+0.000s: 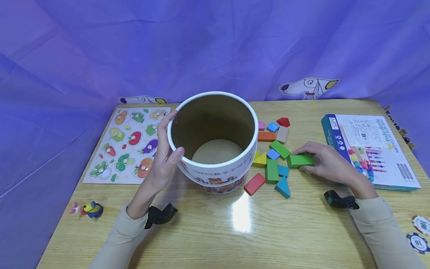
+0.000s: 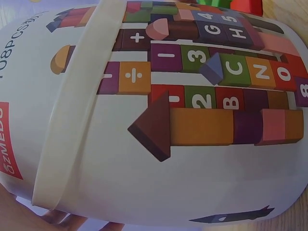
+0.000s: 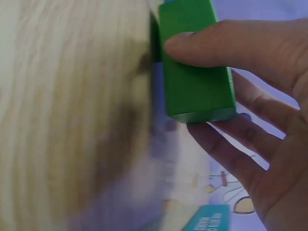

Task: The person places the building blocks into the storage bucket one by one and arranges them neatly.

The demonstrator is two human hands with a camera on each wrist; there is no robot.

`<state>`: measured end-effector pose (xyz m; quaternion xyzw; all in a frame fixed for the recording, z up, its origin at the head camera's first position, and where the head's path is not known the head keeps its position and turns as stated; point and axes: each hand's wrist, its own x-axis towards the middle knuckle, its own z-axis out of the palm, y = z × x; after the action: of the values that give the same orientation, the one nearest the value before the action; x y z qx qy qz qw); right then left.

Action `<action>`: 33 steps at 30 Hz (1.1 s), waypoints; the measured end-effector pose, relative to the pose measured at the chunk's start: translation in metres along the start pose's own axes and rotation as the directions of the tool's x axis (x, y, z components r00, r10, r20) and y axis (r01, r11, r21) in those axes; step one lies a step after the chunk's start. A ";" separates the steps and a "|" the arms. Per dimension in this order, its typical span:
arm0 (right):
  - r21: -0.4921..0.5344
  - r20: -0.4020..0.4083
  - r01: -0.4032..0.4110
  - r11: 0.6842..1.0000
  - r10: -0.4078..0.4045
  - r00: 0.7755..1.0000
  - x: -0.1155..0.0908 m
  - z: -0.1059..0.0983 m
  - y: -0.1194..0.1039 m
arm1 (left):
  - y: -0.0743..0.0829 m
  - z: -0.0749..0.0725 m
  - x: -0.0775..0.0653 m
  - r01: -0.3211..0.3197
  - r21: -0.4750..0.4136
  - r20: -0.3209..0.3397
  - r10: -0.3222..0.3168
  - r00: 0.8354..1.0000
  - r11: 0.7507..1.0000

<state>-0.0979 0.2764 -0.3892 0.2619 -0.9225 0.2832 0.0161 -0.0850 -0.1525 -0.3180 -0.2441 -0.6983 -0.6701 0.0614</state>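
Note:
A white printed bucket [image 1: 215,170] stands with its mouth up in mid-table, its brown inside and pale bottom showing. My left hand [image 1: 159,166] holds it by the left side, thumb near the front of the rim, fingers against the outer wall. Letter blocks are printed on the bucket's wall [image 2: 144,178] in the left wrist view, where most of the hand is hidden. Over on the right, my right hand [image 1: 326,160] pinches a green rectangular block [image 3: 197,86] between thumb and fingers. Another green block [image 1: 280,150] lies just left of it.
Several loose blocks lie right of the bucket, among them a red block [image 1: 255,184] and a blue triangle [image 1: 283,187]. A vegetable puzzle board [image 1: 114,175] is at left, small figures [image 1: 92,209] before it. A flat box [image 1: 379,149] and poker chips [image 1: 417,243] lie at right.

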 end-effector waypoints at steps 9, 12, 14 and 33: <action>-0.022 -0.282 0.103 0.994 -0.105 0.954 0.021 -0.039 -0.035 | 0.000 -0.001 -0.001 0.000 0.000 -0.003 0.000 1.000 1.000; -0.003 -0.376 0.129 0.992 -0.120 0.919 0.037 -0.054 -0.059 | 0.000 -0.001 -0.001 0.000 0.000 -0.002 0.000 1.000 1.000; 0.033 -0.423 0.161 0.986 -0.132 0.897 0.047 -0.063 -0.078 | 0.000 -0.001 -0.001 -0.004 -0.006 0.003 0.004 1.000 1.000; 0.300 -0.335 0.527 0.795 -0.429 0.838 0.123 -0.048 -0.196 | 0.001 0.000 0.000 0.000 -0.009 -0.003 0.000 1.000 1.000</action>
<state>-0.1131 0.1062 -0.2261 0.4483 -0.7425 0.4736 0.1528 -0.0845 -0.1521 -0.3170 -0.2435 -0.6952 -0.6735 0.0613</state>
